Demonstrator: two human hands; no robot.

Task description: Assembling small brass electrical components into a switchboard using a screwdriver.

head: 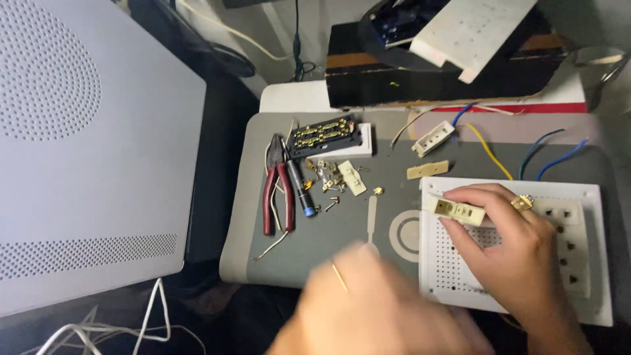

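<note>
R hand pinches cream socket insert over white perforated panel top-left corner, long axis roughly L-R (slight tilt), while L hand, blurred so grip unclear, sits well left of panel on tabletop.

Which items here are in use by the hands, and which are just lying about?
In hand:
right hand holding cream socket piece
white perforated panel
left hand, blurred

Lying about:
red-handled pliers
screwdriver
loose brass screws
terminal block
</note>
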